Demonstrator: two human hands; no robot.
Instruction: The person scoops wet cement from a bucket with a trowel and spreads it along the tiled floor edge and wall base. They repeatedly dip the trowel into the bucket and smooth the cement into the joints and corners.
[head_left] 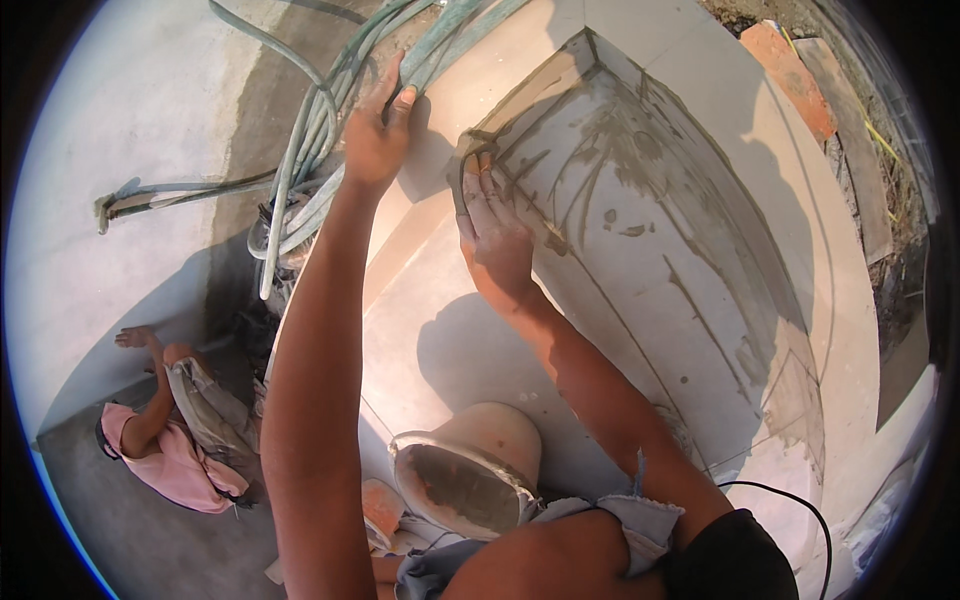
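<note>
My left hand (376, 142) is raised beside a bundle of pale green hoses (325, 105), with thumb and forefinger apart and nothing seen between them. My right hand (498, 238) has its fingers bent and close together at the corner of a band of wet grey grout (535, 215). A dark grey edge shows around those fingertips; whether it is a small tool, a cloth or the grout itself I cannot make out. Grey smears and streaks spread over the pale tiled surface (625, 270) to the right of this hand.
A pale bucket (510, 440) with grey matter inside stands near my knee (540, 560). Another person in a pink top (180, 465) sits low at the left. Orange brick pieces (790, 80) and a board (850, 150) lie beyond the right edge. A black cable (815, 510) curves at lower right.
</note>
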